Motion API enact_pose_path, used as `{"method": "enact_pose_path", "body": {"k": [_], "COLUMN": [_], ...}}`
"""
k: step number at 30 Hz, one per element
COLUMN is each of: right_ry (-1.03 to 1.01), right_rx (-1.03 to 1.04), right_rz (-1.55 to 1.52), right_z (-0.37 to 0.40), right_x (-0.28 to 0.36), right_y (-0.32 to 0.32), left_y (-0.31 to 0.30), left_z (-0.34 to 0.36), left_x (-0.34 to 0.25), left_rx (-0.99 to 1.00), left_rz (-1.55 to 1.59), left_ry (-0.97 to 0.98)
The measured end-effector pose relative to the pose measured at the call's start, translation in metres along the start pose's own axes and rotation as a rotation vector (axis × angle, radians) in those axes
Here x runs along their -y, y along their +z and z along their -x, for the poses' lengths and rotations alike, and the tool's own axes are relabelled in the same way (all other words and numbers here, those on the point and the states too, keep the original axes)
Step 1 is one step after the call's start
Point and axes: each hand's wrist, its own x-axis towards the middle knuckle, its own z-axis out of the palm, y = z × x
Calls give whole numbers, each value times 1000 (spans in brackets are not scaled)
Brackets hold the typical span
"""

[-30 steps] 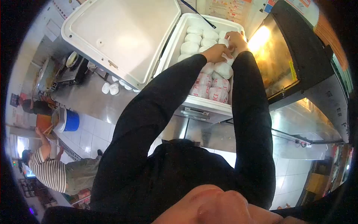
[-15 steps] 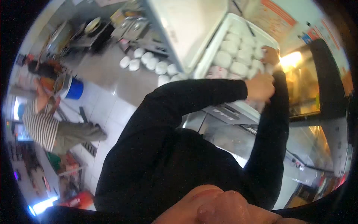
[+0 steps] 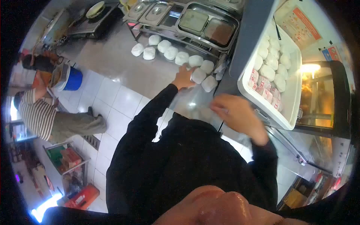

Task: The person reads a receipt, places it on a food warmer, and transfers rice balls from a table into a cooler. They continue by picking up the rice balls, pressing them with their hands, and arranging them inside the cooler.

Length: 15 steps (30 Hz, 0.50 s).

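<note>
My left hand (image 3: 183,77) is at the steel counter (image 3: 123,71), its fingers against a white wrapped round bundle (image 3: 198,75) near the right end of a double row. Several more white bundles (image 3: 170,53) lie along the counter. My right hand (image 3: 235,114) hangs in the air between the counter and the white open box, its fingers bent and blurred; whether it holds anything is unclear. The white box (image 3: 245,88) holds several white bundles (image 3: 267,72) and several with red print (image 3: 263,83).
Steel food pans (image 3: 208,27) stand behind the rows. At the right is a lit glass cabinet (image 3: 317,93). A person in a striped shirt (image 3: 35,114) stands at the left by a blue bucket (image 3: 73,79). A stove with a pan (image 3: 95,10) is at upper left.
Both hands have left the white box. My left hand has moved to the counter bundles, and my right hand has drawn back toward my body. The view has shifted, showing more of the counter.
</note>
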Motion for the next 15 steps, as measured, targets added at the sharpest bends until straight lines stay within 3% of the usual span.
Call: {"method": "enact_pose_path", "body": {"k": [1, 2, 3, 5, 9, 11, 15], "right_ry": [37, 339, 456, 574, 740, 647, 583], "right_rx": [-11, 118, 31, -106, -292, -11, -31], "right_rz": [104, 243, 334, 316, 503, 395, 320], "right_z": [-27, -64, -93, -131, -147, -139, -105], "right_x": [-28, -48, -80, -143, -176, -185, -162], "right_y": [55, 96, 136, 189, 229, 224, 228], "left_y": [6, 10, 13, 17, 31, 30, 5], "left_z": [-3, -7, -8, -7, -3, 2, 13], "left_x": [0, -2, -5, -15, 5, 15, 6], "left_rx": [163, 219, 223, 188, 173, 204, 197], "left_rz": [-119, -111, -100, -280, -224, -205, -157], "left_ry": [-49, -38, -16, 11, 72, 148, 224]}}
